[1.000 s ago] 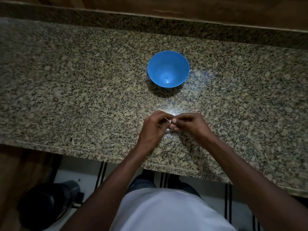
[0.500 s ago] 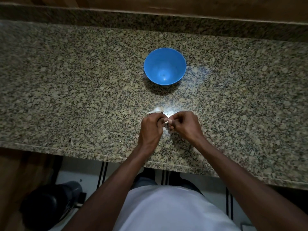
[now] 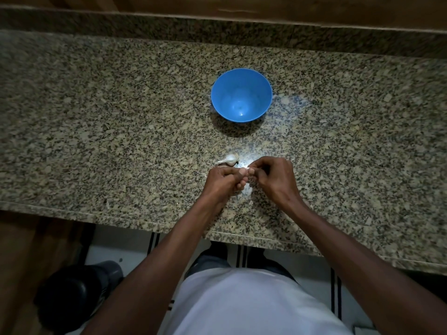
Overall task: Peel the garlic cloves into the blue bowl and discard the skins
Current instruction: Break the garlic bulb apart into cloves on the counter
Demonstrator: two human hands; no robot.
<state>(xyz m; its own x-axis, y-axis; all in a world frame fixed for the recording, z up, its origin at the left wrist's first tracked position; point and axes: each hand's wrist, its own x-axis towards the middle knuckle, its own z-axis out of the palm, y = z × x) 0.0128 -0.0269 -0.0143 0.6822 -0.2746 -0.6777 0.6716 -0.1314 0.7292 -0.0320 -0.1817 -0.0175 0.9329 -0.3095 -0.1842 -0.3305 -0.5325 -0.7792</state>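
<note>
The left hand (image 3: 223, 181) and the right hand (image 3: 274, 178) meet over the near part of the bench (image 3: 96, 131), just inside its front edge and roughly midway along it. Both have their fingers curled in tight, knuckles up, and their fingertips come together on a small pale garlic clove (image 3: 244, 169) pinched between them. Only a sliver of the clove shows between the fingers, so how much skin is left on it cannot be told. The left thumb points across toward the right hand, under the clove.

The bench is speckled granite, running the full width of the view, with a raised granite strip along its far edge and wood above that. A bright patch of light falls on the stone around the hands.

The blue bowl (image 3: 242, 81) stands upright on the bench, well beyond the hands toward the far edge and slightly left of the right hand's line. Its inside looks bare apart from a small glint at the bottom.

A garlic bulb (image 3: 229, 160) lies on its side on the bench just beyond the left hand's knuckles, its stalk end pointing left. It sits between the hands and the bowl, much closer to the hands.

Pale flakes of garlic skin (image 3: 247, 189) lie on the stone directly beneath the hands, partly hidden by the fingers.
</note>
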